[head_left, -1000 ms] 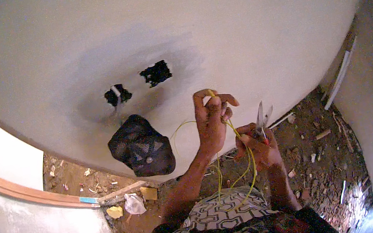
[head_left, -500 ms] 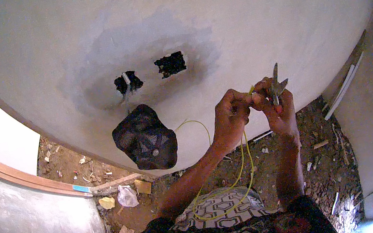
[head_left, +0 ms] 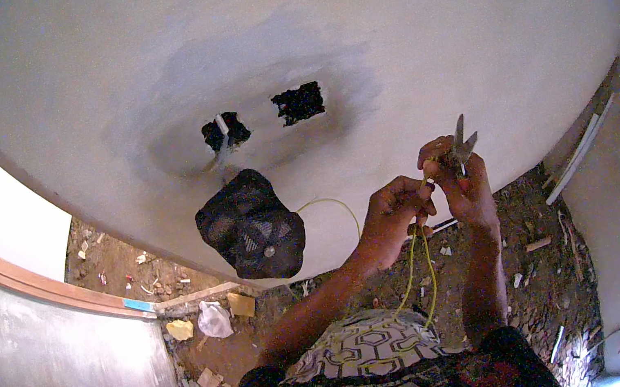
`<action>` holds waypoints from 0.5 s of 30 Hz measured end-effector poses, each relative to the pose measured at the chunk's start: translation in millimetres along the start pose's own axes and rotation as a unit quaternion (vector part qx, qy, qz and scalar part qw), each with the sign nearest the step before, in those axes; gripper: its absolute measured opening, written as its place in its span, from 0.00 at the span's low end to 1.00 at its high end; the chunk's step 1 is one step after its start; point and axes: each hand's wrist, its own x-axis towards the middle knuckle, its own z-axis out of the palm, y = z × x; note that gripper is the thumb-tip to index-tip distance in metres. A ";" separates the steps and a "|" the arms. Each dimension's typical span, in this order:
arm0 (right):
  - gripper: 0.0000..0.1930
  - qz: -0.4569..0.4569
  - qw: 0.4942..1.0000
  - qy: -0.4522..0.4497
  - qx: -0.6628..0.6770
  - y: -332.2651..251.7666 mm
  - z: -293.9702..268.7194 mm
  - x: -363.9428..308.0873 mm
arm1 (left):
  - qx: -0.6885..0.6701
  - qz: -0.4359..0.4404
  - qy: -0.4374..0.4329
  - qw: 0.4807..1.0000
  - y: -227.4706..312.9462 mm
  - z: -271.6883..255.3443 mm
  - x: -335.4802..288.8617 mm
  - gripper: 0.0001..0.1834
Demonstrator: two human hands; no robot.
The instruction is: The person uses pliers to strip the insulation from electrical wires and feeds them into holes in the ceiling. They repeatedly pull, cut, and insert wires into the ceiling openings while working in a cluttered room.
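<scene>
- The left hand point(head_left: 397, 215) is closed, its fingers curled in and the thumb and fingertips pinched on a thin yellow-green wire point(head_left: 410, 279).
- The right hand point(head_left: 462, 187) is folded around a pair of scissors point(head_left: 464, 143), its fingers bent with hardly any gap between them; the blades stand apart and point away from the person (the handles are mostly hidden in the palm).
- The fingertips of both hands come close together in front of the wall point(head_left: 421, 24), with a short pale yellow bit between them; I cannot tell whether the right fingers grip it too.
- The wire hangs below the left hand in two strands that run down to the patterned shorts point(head_left: 373, 340); another stretch of wire arcs from the right side of a black cap point(head_left: 254, 228) toward the left forearm point(head_left: 328, 298).
- The cap is against the wall, just below the left hole point(head_left: 237, 130), where a short white pipe point(head_left: 221, 124) shows.
- The right hole point(head_left: 300, 104) sits beside it, dark and roughly square (edges ragged).
- On the dirt floor point(head_left: 540, 277), a white bag point(head_left: 214, 320) lies between a yellow lump point(head_left: 181, 330) and a brown block point(head_left: 243, 305).
</scene>
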 end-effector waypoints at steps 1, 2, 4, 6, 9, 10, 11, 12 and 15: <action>0.03 0.027 0.999 -0.016 0.027 -0.2 0.6 -1.8 | 0.018 0.002 -0.002 1.000 -2.1 -3.0 -3.3 0.16; 0.05 0.054 0.996 -0.032 0.055 0.1 1.5 -3.4 | 0.054 0.034 0.011 0.998 -7.9 -5.0 -6.5 0.17; 0.05 0.035 0.993 -0.010 0.109 11.7 5.5 -6.1 | 0.124 0.095 0.037 0.987 -23.0 -5.3 -15.2 0.19; 0.06 0.039 0.991 0.042 0.123 18.6 8.8 -5.6 | 0.380 0.288 0.109 0.872 -4.7 -2.0 -43.4 0.19; 0.06 0.011 0.990 0.013 0.142 32.3 -3.2 -6.8 | 0.499 0.419 0.221 0.726 70.9 -5.3 -113.6 0.26; 0.07 0.021 0.985 0.033 0.169 32.0 0.6 -10.0 | 0.470 0.442 0.265 0.717 91.5 -13.0 -136.2 0.29; 0.07 0.035 0.978 0.032 0.204 34.8 3.4 -11.6 | 0.506 0.432 0.334 0.668 101.9 -27.4 -145.3 0.31; 0.07 0.049 0.970 0.029 0.238 41.5 7.6 -12.5 | 0.536 0.412 0.404 0.616 111.5 -42.9 -154.5 0.33; 0.08 0.110 0.962 0.026 0.250 31.5 20.7 -16.4 | 0.572 0.242 0.478 0.620 109.2 -106.6 -159.7 0.34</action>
